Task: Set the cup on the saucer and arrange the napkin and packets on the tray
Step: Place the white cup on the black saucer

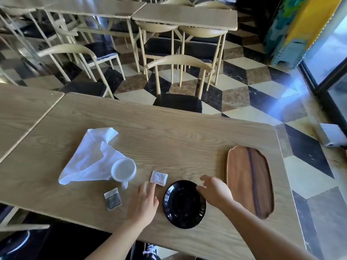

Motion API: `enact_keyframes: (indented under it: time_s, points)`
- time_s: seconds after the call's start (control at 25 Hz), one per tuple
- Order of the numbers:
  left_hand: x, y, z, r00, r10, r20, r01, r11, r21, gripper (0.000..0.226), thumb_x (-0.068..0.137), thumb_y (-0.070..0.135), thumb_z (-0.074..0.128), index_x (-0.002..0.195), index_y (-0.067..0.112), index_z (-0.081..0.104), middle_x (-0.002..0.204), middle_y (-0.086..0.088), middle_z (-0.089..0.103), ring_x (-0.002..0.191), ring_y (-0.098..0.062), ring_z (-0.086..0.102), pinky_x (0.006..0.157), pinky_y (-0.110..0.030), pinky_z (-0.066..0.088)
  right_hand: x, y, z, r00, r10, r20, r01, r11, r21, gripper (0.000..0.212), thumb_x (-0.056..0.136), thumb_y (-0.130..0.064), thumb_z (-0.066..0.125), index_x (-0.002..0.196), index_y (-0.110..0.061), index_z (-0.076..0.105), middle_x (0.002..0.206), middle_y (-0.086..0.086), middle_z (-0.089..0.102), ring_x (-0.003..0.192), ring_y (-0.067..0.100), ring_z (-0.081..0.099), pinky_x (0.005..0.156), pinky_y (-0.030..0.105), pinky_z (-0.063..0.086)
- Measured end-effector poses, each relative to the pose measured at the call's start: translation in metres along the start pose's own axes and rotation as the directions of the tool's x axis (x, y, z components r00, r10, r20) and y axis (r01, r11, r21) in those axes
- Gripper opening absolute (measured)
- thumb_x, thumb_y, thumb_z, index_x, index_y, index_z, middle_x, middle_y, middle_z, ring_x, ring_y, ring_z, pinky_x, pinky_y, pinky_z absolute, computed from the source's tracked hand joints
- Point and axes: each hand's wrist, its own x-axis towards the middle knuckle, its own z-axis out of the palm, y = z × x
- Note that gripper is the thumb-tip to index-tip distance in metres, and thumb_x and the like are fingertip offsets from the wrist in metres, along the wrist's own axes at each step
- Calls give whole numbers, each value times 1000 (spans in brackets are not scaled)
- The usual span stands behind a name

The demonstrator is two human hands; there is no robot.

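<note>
A black saucer (183, 206) lies near the table's front edge. My right hand (216, 191) is over its right rim with the fingers spread, the thumb near the rim. My left hand (145, 201) lies flat left of the saucer, fingertips touching a white packet (159, 177). A dark packet (112, 198) lies further left. A white cup (124, 169) stands on a corner of the crumpled white napkin (90, 156). The wooden tray (250, 181) lies empty at the right.
The wooden table (169, 132) joins another table (22, 109) on the left. A chair (178, 79) stands at the far side, with more chairs and tables behind. The table's right edge runs just past the tray.
</note>
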Motion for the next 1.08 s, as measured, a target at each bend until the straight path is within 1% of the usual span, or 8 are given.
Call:
enact_keyframes:
  time_s: [0.08,0.16,0.28,0.36,0.72,0.84,0.88,1.08]
  points:
    - [3,-7,8,999,-20,-26,21,999,36,54,78,23,69,130,17,55,123,-10,57,102,-32,61,79,-44,53,-2,2,12,999,44,22,-44,999,11,39,88,-43,60,124,-27,58,117,-1,67,103,24,64,79,34,52]
    - [8,-12,20,998,9,-67,-5,998,64,56,82,22,68,134,13,51,135,-17,52,114,-38,57,92,-48,52,-7,6,28,997,73,37,-75,996,49,29,88,-38,59,115,-28,60,107,-1,69,93,24,65,74,34,53]
    - [22,-15,34,995,13,-100,-5,997,79,52,93,27,52,142,12,44,147,-22,43,135,-42,41,110,-54,36,-2,9,40,993,111,-26,-106,983,152,22,90,-30,58,112,-27,61,98,-2,71,87,23,66,72,33,52]
    - [21,-16,42,994,7,-111,6,994,109,53,95,33,42,144,13,41,151,-21,39,140,-40,35,115,-54,28,5,12,44,990,135,-46,-124,973,194,19,91,-26,58,108,-26,65,95,-2,73,85,23,67,73,32,53]
    - [23,-21,56,993,-2,-116,14,995,102,59,94,44,34,147,17,35,157,-19,31,143,-38,29,116,-55,23,34,21,35,986,147,-77,-114,939,325,12,88,-17,62,90,-26,71,81,-10,70,76,16,63,65,28,45]
    - [23,-23,59,992,0,-124,11,996,86,59,95,45,36,147,18,35,158,-18,29,145,-37,26,118,-55,20,55,23,23,972,192,-134,-130,919,373,14,87,-16,62,85,-27,71,72,-16,67,65,2,60,55,18,41]
    - [24,-24,60,992,0,-128,10,997,81,59,95,45,36,147,18,35,158,-17,29,145,-37,26,118,-55,20,63,22,18,965,215,-149,-140,907,398,15,86,-14,62,84,-26,72,71,-16,67,64,0,60,55,20,42]
    - [24,-24,60,990,-8,-141,17,998,60,58,94,45,38,146,20,37,157,-17,32,143,-38,29,118,-53,21,106,16,-6,912,358,-201,-196,810,553,15,87,-13,61,86,-22,72,74,-10,68,74,17,65,63,27,43]
